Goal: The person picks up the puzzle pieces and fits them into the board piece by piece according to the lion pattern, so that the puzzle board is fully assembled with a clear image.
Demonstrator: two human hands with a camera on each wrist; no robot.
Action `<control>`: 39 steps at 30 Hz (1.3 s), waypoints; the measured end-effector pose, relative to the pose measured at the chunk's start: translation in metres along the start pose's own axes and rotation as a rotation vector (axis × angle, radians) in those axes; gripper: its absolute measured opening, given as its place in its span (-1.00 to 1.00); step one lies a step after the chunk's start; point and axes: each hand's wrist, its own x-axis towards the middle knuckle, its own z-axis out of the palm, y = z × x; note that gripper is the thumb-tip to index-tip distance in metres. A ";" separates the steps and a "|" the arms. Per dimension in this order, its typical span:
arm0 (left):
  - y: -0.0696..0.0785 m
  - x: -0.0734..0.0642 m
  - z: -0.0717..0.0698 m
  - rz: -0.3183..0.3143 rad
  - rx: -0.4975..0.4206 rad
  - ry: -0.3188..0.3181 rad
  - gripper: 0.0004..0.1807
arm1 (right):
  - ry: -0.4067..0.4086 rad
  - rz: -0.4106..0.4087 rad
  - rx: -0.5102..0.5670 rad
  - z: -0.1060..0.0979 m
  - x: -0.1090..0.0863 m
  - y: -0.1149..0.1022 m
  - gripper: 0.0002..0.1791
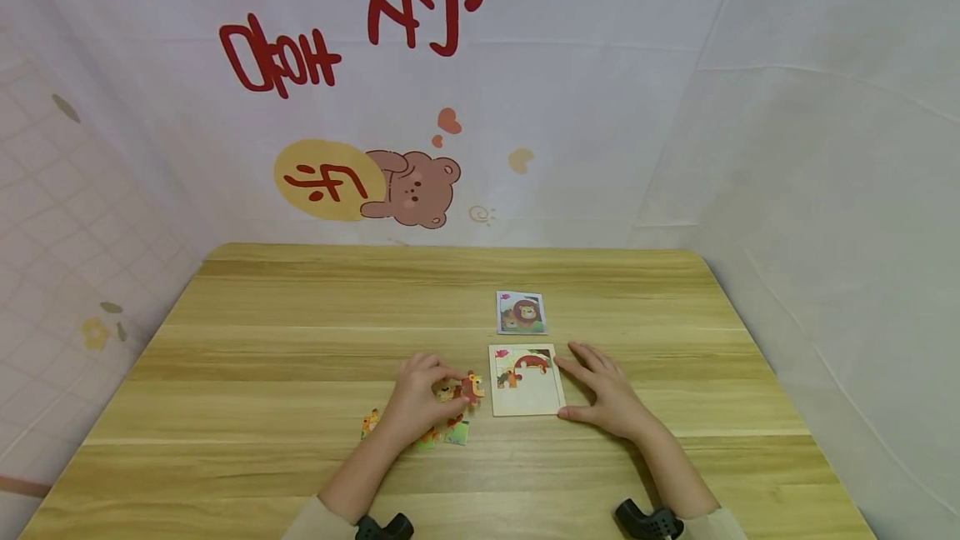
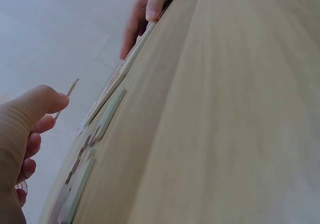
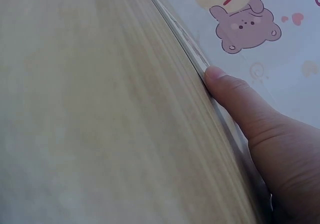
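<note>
Between thumb and fingertips, my left hand pinches a jigsaw piece with a brown and yellow animal on it. That piece is raised off the table, seen edge-on in the left wrist view. Just right of it lies a square puzzle board, partly filled along its top and left, its lower part bare. My right hand touches the board's right edge with spread fingers, the thumb at the near corner. Several loose pieces lie under and around my left hand, some hidden by it.
Behind the board lies a small picture card showing a lion. The wooden table ends at a white cloth backdrop with a printed bear and red characters. Cloth also hangs along both sides.
</note>
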 end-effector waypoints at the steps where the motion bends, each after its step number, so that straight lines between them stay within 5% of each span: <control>1: 0.001 0.002 0.002 0.005 -0.001 0.004 -0.71 | 0.000 0.000 0.000 0.000 0.000 0.000 -0.09; 9: 0.008 0.016 0.019 0.070 0.009 0.024 -0.73 | 0.002 -0.003 0.009 0.000 0.000 0.000 -0.10; 39: 0.024 0.047 0.062 0.029 0.203 -0.104 -0.73 | -0.003 0.002 -0.010 0.000 0.000 0.001 -0.11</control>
